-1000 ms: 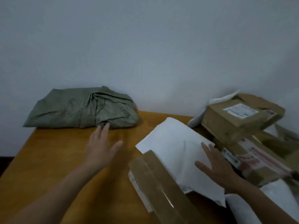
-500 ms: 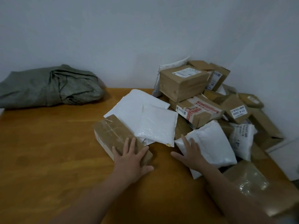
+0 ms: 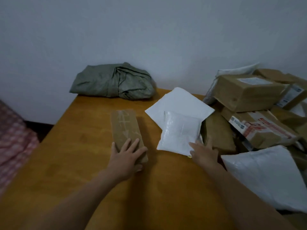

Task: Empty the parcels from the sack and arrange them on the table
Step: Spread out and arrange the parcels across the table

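A crumpled green sack [image 3: 113, 83] lies flat at the table's far edge against the wall. A long taped brown box [image 3: 124, 128] lies in the middle of the wooden table [image 3: 79, 146]; my left hand [image 3: 127, 156] grips its near end, fingers spread on top. A small white padded mailer [image 3: 178, 131] rests on a larger white envelope [image 3: 179, 101]. My right hand [image 3: 203, 151] rests flat on the small mailer's near right corner. A heap of cardboard boxes [image 3: 249, 92] and white bags [image 3: 265, 176] fills the right side.
A box with red print [image 3: 260, 128] sits in the heap at right. A pink checked cloth [image 3: 15, 140] lies beyond the table's left edge. A pale wall stands close behind the table. Bare wood shows at the near left.
The brown box has been slid left and turned lengthwise, apart from the white parcels. My right hand has moved from the big white bag to the small mailer. The view swung left.
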